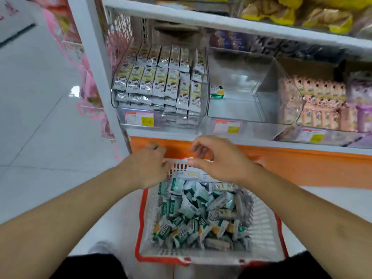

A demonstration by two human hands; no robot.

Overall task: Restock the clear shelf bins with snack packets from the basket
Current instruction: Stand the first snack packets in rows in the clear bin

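Observation:
A white mesh basket (259,224) with a red rim stands on the floor between my knees, holding several green and silver snack packets (193,214). Both hands hover over its far end. My left hand (149,168) has loosely curled fingers and holds nothing. My right hand (217,158) is also loosely curled, thumb and fingers apart, with nothing in it. Above, the middle clear shelf bin (261,83) holds a single green packet (217,92) at its left side. The left clear bin (161,117) is packed with rows of yellow and silver packets.
A right-hand clear bin (289,109) holds pink packets. Price tags (227,126) sit on the bin fronts. An orange base panel (291,166) runs under the white shelf. Yellow bags (298,15) fill the shelf above. Pink items (88,83) hang at the left beside the tiled floor.

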